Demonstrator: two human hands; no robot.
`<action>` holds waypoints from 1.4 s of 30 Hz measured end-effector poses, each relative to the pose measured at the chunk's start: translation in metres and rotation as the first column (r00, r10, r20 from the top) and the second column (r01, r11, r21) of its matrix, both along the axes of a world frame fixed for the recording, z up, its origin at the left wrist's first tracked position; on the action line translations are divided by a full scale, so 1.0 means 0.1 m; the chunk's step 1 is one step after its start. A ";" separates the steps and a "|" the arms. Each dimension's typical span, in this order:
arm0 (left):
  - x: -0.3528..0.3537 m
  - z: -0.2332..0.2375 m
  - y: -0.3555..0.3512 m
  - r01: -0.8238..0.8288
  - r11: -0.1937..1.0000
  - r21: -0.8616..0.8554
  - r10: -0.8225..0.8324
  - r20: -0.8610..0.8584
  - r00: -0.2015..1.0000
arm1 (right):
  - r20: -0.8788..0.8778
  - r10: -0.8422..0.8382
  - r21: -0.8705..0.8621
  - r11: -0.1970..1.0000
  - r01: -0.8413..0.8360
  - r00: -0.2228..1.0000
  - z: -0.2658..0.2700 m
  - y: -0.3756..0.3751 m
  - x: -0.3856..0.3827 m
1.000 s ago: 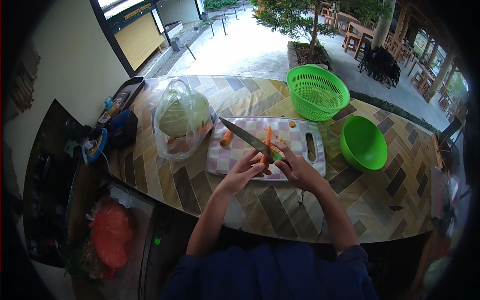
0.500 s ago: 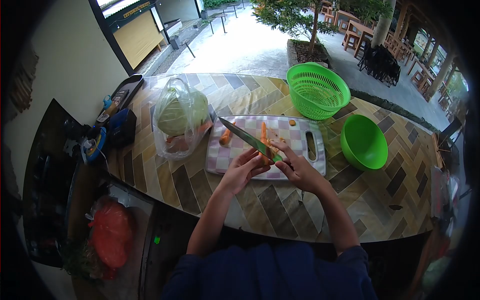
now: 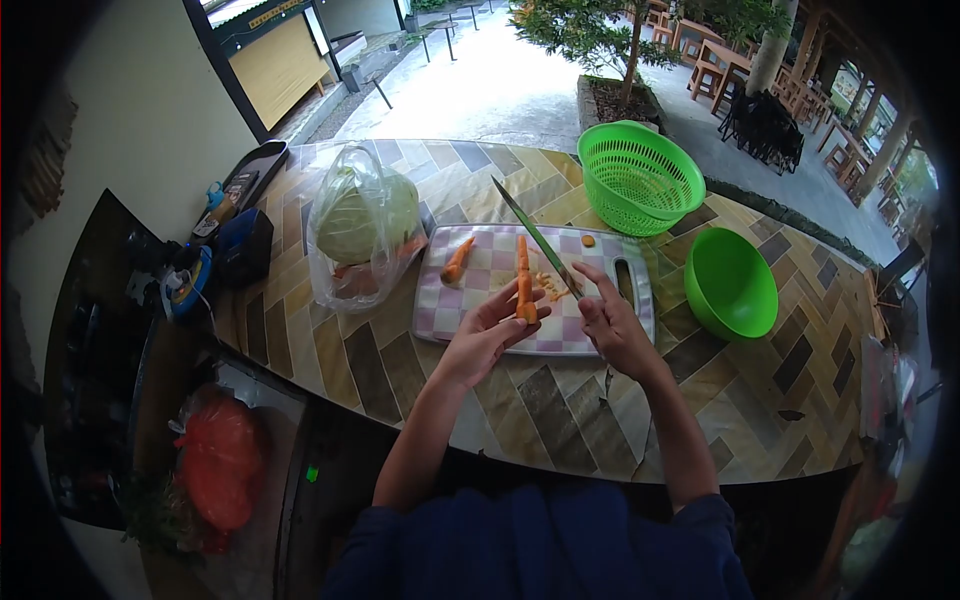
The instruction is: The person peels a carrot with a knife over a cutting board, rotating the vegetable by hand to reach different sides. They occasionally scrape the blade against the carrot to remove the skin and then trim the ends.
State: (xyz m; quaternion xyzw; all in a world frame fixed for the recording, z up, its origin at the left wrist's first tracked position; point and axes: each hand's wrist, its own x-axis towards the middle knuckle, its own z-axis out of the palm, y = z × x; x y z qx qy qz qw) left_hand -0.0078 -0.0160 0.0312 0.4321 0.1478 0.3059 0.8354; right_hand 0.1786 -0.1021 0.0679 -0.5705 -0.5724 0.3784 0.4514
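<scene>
A carrot (image 3: 524,272) points away from me, its thick end held in the fingers of my left hand (image 3: 483,335). My right hand (image 3: 612,325) grips a knife (image 3: 536,236) by the handle, the long blade slanting up and left, apart from the carrot. Beneath both hands lies a checkered cutting board (image 3: 480,310) in white and pink. Orange peelings (image 3: 553,286) are scattered on it near the knife. A second carrot (image 3: 457,262) rests at the board's left, and a small round carrot piece (image 3: 588,241) sits near its upper right corner.
Left of the board stands a clear plastic bag (image 3: 365,230) with a cabbage and some orange vegetables. A green strainer basket (image 3: 640,180) is behind the board, and a green bowl (image 3: 730,283) is to its right. Lower left, a red plastic bag (image 3: 222,460) lies below the tabletop.
The knife blade has come away from the carrot, swinging up and to the right with my right hand. My left hand still holds the carrot, which now shows in full.
</scene>
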 end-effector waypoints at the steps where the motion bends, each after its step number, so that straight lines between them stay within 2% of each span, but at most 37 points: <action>1: 0.00 0.00 0.00 -0.013 1.000 0.001 0.013 -0.004 1.000 | -0.006 0.005 -0.015 1.000 -0.005 1.000 0.01 -0.01 0.01; 5: 0.01 0.01 -0.02 -0.045 0.999 0.011 0.045 -0.042 0.998 | 0.028 0.044 -0.056 0.998 -0.042 0.999 0.05 -0.04 0.00; 8: 0.03 -0.01 -0.01 -0.057 0.996 0.068 0.063 -0.095 0.993 | 0.166 0.147 -0.106 0.986 -0.131 0.975 0.11 -0.05 0.01; 11: 0.03 -0.09 0.02 -0.034 0.993 0.116 0.050 -0.142 0.989 | 0.226 0.235 -0.006 0.971 -0.240 0.945 0.00 -0.04 -0.01; 14: 0.04 -0.11 0.01 -0.053 0.984 0.168 0.064 -0.063 0.996 | 0.290 0.308 -0.191 0.946 -0.260 0.906 0.05 -0.04 -0.01; 17: 0.03 -0.12 0.01 -0.040 0.990 0.139 0.047 -0.044 0.998 | 0.298 0.340 -0.225 0.933 -0.280 0.892 0.07 -0.02 0.00; 20: 0.01 -0.05 -0.01 -0.025 0.994 0.108 0.035 -0.093 0.995 | 0.340 0.344 -0.256 0.930 -0.265 0.875 0.07 -0.01 0.01; 23: 0.01 -0.07 -0.01 -0.020 0.994 0.109 0.028 -0.075 0.997 | 0.379 0.291 -0.073 0.956 -0.285 0.878 -0.04 -0.01 0.03; 32: 0.01 -0.06 -0.02 -0.024 0.997 0.071 0.031 -0.101 0.994 | 0.356 0.293 -0.166 0.954 -0.248 0.887 0.09 -0.04 -0.03; 42: 0.01 -0.11 0.02 -0.011 0.999 0.038 0.014 -0.092 0.996 | 0.468 0.237 -0.177 0.969 -0.172 0.851 0.09 -0.03 -0.08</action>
